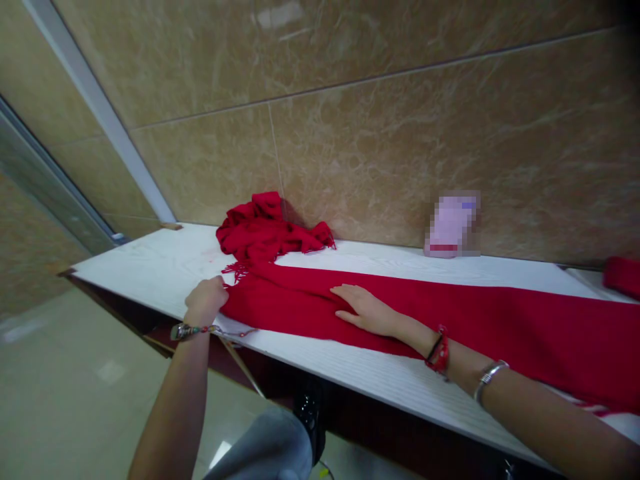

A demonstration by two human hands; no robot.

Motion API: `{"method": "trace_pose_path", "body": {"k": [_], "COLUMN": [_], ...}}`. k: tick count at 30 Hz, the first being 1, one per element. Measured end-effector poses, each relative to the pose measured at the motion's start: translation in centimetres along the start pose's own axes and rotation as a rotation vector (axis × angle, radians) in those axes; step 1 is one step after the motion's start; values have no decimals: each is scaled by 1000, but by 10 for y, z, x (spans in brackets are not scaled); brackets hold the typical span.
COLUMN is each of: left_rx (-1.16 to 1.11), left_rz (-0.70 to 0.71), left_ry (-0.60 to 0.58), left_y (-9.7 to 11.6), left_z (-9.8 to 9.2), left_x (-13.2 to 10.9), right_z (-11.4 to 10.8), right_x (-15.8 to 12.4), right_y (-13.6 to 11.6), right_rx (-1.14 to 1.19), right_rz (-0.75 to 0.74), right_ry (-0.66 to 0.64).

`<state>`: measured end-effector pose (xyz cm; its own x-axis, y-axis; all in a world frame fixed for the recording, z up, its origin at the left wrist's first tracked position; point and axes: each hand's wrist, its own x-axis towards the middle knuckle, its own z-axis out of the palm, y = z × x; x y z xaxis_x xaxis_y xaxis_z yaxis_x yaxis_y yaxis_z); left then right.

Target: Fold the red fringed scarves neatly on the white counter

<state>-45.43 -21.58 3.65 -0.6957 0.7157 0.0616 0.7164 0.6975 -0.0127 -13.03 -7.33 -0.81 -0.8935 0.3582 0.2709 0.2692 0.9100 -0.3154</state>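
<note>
A long red scarf (pixel 450 307) lies stretched along the white table, running off past the right side of the view. At its left end, near the fringe, my left hand (pixel 206 301) is closed on the scarf's edge; the fingertips are partly hidden. My right hand (pixel 367 311) rests palm down on the cloth with its fingers stretched out, a few soft creases in front of it. Just behind the left end, a bunched red fringed cloth (pixel 265 227) sits against the wall, touching or almost touching the flat scarf.
The narrow white table (pixel 145 267) stands against a tan tiled wall (pixel 350 167). A blurred pinkish object (pixel 450 227) leans on the wall at the back. More red cloth (pixel 623 275) is at the far right. A leg (pixel 265 447) shows below the table's front edge.
</note>
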Motion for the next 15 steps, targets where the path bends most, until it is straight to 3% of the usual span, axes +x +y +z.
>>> {"method": "trace_pose_path", "body": {"k": [5, 7, 12, 15], "left_rx": [62, 79, 27, 26], "left_rz": [-211, -181, 99, 15], "left_ry": [-34, 16, 206, 296], "left_y": [7, 15, 40, 42], "left_z": [-8, -8, 3, 15], "left_x": [-9, -9, -3, 2], "right_z": [5, 5, 5, 6], "right_x": [-1, -1, -3, -3], "right_y": [4, 5, 5, 5], "right_rx": [68, 114, 160, 138], "right_rz": [24, 29, -20, -42], "right_ry": [64, 93, 134, 139]}}
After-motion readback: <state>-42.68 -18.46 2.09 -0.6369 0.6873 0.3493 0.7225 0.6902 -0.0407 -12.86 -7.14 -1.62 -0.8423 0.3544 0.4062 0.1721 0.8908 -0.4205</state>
